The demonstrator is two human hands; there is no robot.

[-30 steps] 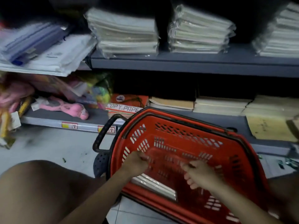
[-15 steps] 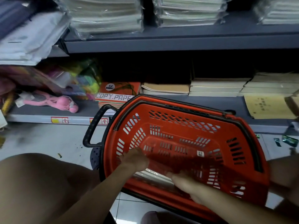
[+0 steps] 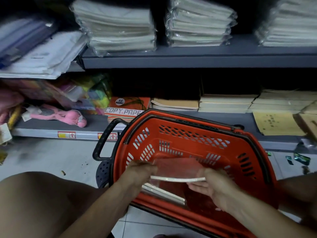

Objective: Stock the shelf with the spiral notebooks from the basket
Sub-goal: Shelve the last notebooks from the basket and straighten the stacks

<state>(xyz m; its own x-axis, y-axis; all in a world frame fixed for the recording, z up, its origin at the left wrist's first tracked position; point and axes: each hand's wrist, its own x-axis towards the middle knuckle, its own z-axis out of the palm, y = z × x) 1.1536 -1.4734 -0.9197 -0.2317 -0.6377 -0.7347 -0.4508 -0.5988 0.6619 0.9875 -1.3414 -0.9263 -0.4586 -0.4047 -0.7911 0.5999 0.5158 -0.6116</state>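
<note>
Plastic-wrapped notebook pack (image 3: 176, 170) gripped at both ends, left hand (image 3: 139, 174) and right hand (image 3: 211, 184) closed on it, just above the basket (image 3: 188, 140). More lie beneath. Risk: slick wrap slipping during transfer to far shelf (image 3: 197, 60).

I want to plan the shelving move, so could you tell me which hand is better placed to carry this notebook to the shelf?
Probably the right hand: it grips the notebook on the side nearer the notebook stacks.
</note>
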